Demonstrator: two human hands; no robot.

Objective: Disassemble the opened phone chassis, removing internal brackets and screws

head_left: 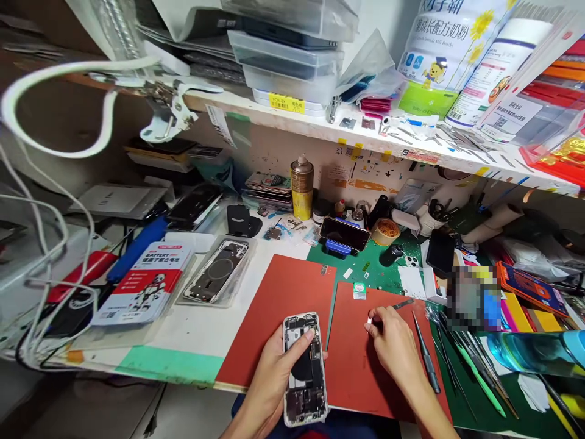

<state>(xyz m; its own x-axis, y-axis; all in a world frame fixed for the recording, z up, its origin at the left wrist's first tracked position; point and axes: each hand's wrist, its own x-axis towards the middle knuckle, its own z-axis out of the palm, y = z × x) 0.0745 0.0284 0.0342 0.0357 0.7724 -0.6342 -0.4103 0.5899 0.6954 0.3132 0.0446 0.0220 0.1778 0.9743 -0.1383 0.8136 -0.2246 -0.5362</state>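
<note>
My left hand point(273, 369) grips an opened smartphone point(305, 390) near the front edge of the bench, its inner parts facing up. The thumb lies across the upper part of the phone. My right hand point(390, 341) is over the right red mat point(351, 366), thumb and fingers pinched together. A tiny whitish bit shows at those fingertips, too small to name. Close beside that hand lie a dark screwdriver point(425, 353) and a thin dark strip point(403, 303). The left red mat point(274, 305) extends beyond the phone.
Left stand a phone housing point(217, 271) and a battery package point(146, 280). A spray can point(302, 189) and a propped phone point(344, 235) stand behind. Tweezers and picks point(475, 366) lie right, by a blue bottle point(534, 352). A loaded shelf point(283, 119) overhangs the bench.
</note>
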